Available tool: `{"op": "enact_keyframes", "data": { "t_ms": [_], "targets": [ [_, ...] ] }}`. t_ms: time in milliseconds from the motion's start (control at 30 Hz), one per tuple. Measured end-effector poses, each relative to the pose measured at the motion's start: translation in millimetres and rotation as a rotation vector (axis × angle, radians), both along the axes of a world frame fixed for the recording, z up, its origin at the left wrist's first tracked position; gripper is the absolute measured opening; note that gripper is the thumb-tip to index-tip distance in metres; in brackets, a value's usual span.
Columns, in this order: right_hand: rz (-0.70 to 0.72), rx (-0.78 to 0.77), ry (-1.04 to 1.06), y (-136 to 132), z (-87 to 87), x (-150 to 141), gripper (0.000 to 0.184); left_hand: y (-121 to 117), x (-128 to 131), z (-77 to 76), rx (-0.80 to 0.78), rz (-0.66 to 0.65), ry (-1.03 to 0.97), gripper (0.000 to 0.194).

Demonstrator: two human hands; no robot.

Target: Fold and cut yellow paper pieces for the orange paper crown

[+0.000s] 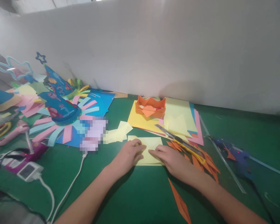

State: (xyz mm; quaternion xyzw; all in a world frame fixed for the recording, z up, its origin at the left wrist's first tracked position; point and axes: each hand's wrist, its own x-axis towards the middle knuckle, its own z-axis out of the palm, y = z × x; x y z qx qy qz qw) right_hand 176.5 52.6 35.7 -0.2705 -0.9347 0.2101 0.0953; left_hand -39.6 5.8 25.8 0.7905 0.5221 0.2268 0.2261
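Observation:
A pale yellow sheet of paper (151,143) lies on the green table in front of me, with a fold along its near edge. My left hand (130,154) rests on its left side, fingers curled and closed on the paper. From the right, my right hand (170,157) presses on the sheet with its index finger reaching toward the middle and the other fingers bent. What the undersides of the fingers touch is partly hidden. Close beyond my right hand lies a utility knife (177,139) with yellow on it, over several folded orange paper pieces (197,161).
An orange paper crown (150,111) stands on stacked coloured sheets (178,109). Small yellow papers (122,130) lie left of it. A blue glue gun (238,157) and a clear stick (224,158) are right. Decorated cone hats (60,107), a pink glue gun (11,133) and cables occupy the left.

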Motion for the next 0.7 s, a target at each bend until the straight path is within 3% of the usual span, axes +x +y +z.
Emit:
{"op": "enact_keyframes", "data": {
  "t_ms": [367,567,700],
  "targets": [
    [0.019,-0.02,0.001,-5,-0.3,31,0.043,0,1,4.3,-0.023,-0.007,-0.005,0.023],
    [-0.093,-0.101,0.045,-6,6.1,25,0.031,-1,7,2.0,0.013,0.052,0.104,0.016],
    [-0.114,-0.067,0.026,-7,3.7,17,0.028,-4,15,-0.5,0.115,0.079,0.184,0.013]
  ]
}}
